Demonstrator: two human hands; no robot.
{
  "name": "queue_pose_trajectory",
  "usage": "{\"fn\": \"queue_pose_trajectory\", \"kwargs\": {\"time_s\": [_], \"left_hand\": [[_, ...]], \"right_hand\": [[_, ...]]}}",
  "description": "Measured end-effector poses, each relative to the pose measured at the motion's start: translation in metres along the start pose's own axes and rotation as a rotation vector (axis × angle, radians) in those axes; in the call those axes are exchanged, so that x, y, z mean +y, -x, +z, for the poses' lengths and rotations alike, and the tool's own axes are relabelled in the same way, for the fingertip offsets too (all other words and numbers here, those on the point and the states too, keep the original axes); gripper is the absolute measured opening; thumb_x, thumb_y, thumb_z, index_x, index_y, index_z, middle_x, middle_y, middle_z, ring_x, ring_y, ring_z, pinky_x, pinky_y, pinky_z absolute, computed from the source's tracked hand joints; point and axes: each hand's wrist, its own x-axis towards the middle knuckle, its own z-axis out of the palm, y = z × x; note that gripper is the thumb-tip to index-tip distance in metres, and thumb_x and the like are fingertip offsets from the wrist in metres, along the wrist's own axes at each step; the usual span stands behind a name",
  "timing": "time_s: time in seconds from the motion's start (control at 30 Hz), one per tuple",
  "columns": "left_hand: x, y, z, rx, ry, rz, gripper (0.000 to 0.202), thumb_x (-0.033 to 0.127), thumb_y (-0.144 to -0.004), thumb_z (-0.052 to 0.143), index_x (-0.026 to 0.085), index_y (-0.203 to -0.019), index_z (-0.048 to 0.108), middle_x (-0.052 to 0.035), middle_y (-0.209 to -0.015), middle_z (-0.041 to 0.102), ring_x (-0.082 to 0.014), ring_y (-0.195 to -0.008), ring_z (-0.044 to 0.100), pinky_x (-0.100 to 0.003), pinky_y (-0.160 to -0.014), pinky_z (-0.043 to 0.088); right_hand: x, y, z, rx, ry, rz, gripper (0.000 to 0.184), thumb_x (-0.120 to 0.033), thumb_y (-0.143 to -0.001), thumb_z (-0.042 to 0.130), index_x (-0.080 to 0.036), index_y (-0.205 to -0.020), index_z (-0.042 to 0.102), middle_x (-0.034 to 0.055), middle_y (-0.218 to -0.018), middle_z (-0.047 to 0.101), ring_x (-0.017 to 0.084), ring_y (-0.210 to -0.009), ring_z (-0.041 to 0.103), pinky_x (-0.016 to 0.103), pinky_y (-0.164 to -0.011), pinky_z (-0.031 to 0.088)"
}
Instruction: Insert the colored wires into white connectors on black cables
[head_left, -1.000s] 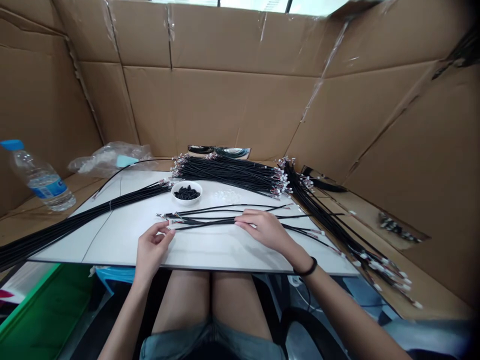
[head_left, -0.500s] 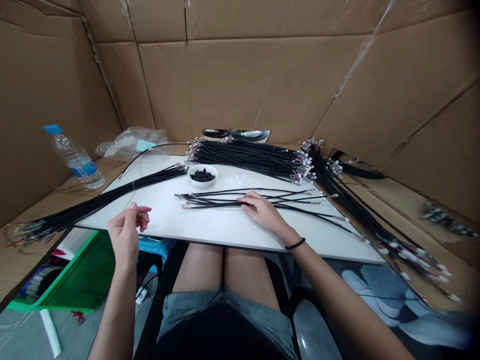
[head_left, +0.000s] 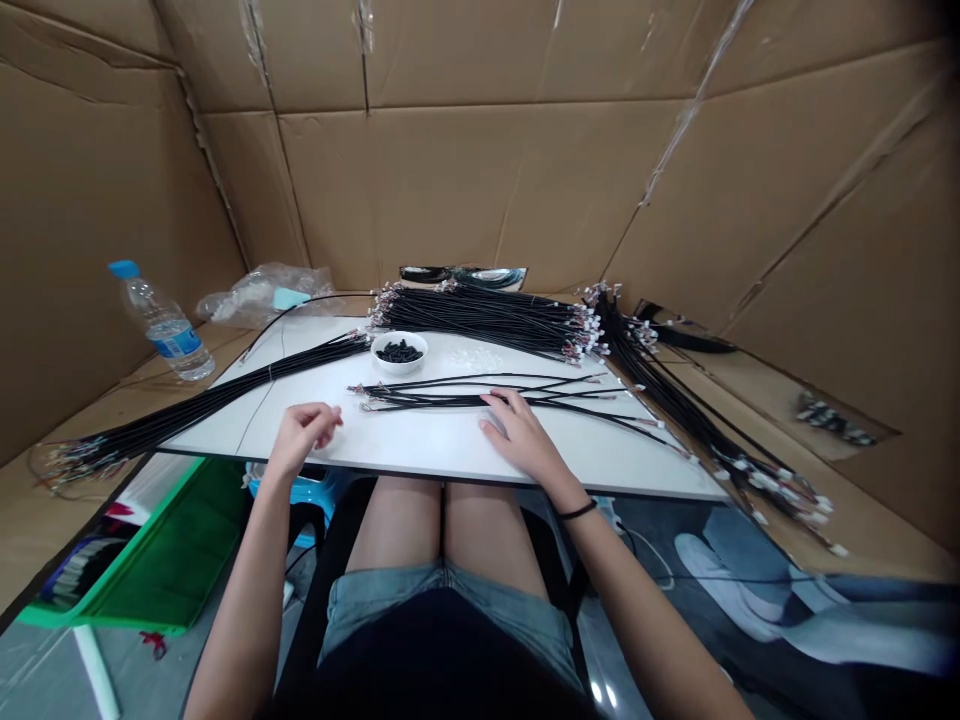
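My right hand rests over the table with its thumb apart from the fingers. Its fingertips touch a loose group of black cables with small connectors at their ends. Left of those cables, my left hand hovers above the near table edge, fingers curled in; no item shows in it. Behind the cables stands a white bowl holding small black pieces. Small clear pieces lie scattered to the right of the bowl.
A tied cable bundle crosses the left side. Large cable piles lie at the back and right. A water bottle and plastic bag stand behind left. Cardboard walls enclose the table. Below sits a green bin.
My left hand has moved right, closer to the cables, and its fingers have curled in more. My right hand's thumb has moved away from its fingers at the cables. The view has shifted slightly.
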Motion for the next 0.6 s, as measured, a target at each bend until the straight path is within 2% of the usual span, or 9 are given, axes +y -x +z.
{"fn": "queue_pose_trajectory", "kwargs": {"time_s": [0.1,0.17,0.23,0.33,0.4,0.5,0.6], "left_hand": [[-0.007,0.021,0.017,-0.477,-0.037,-0.125,0.017,0.029,-0.093,0.06,0.013,-0.094,0.064,-0.0006,-0.079,0.065,-0.0083,-0.057,0.058,-0.021,-0.05,0.051],[-0.014,0.035,0.046,-0.677,-0.05,-0.19,0.016,0.028,-0.092,0.06,0.014,-0.092,0.065,-0.0002,-0.078,0.066,-0.0084,-0.058,0.059,-0.02,-0.049,0.051],[-0.024,0.045,0.084,-0.764,-0.049,-0.227,0.016,0.028,-0.092,0.061,0.012,-0.093,0.065,-0.0005,-0.08,0.066,-0.0088,-0.06,0.061,-0.021,-0.052,0.052],[-0.037,0.055,0.13,-0.738,-0.033,-0.249,0.02,0.03,-0.092,0.06,0.013,-0.102,0.063,-0.0033,-0.09,0.066,-0.0122,-0.069,0.064,-0.026,-0.058,0.056],[-0.042,0.058,0.141,-0.677,-0.021,-0.245,0.021,0.03,-0.092,0.06,0.013,-0.105,0.063,-0.0042,-0.094,0.066,-0.0131,-0.072,0.064,-0.027,-0.061,0.057],[-0.042,0.053,0.127,-0.526,-0.007,-0.223,0.022,0.031,-0.092,0.06,0.013,-0.105,0.063,-0.0049,-0.096,0.066,-0.0143,-0.076,0.065,-0.029,-0.064,0.057],[-0.034,0.038,0.103,-0.262,0.012,-0.165,0.029,0.032,-0.092,0.06,0.014,-0.114,0.061,-0.0072,-0.11,0.065,-0.02,-0.091,0.065,-0.037,-0.076,0.057]], "right_hand": [[0.0,0.0,0.001,0.011,0.002,0.027,0.036,-0.033,-0.094,0.057,-0.019,-0.127,0.054,0.011,-0.136,0.05,0.027,-0.122,0.051,0.051,-0.101,0.045],[-0.001,0.0,0.001,0.016,-0.002,0.042,0.037,-0.033,-0.094,0.058,-0.019,-0.128,0.054,0.0111,-0.137,0.05,0.027,-0.123,0.051,0.051,-0.101,0.044],[-0.002,-0.001,0.001,0.02,-0.007,0.05,0.038,-0.033,-0.094,0.058,-0.019,-0.128,0.054,0.0111,-0.138,0.05,0.028,-0.123,0.051,0.052,-0.102,0.044],[-0.004,-0.001,0.0,0.034,-0.01,0.054,0.037,-0.033,-0.094,0.058,-0.019,-0.128,0.054,0.0111,-0.137,0.05,0.028,-0.123,0.051,0.052,-0.102,0.044],[-0.005,-0.001,-0.001,0.044,-0.008,0.054,0.036,-0.033,-0.094,0.058,-0.019,-0.127,0.055,0.011,-0.137,0.05,0.027,-0.122,0.051,0.051,-0.101,0.045],[-0.007,-0.001,-0.002,0.053,-0.005,0.053,0.035,-0.033,-0.094,0.058,-0.018,-0.125,0.056,0.0108,-0.135,0.051,0.027,-0.121,0.052,0.05,-0.1,0.046],[-0.008,-0.001,-0.003,0.054,-0.007,0.05,0.034,-0.032,-0.094,0.058,-0.018,-0.125,0.056,0.0108,-0.135,0.052,0.027,-0.121,0.052,0.05,-0.1,0.046]]}}
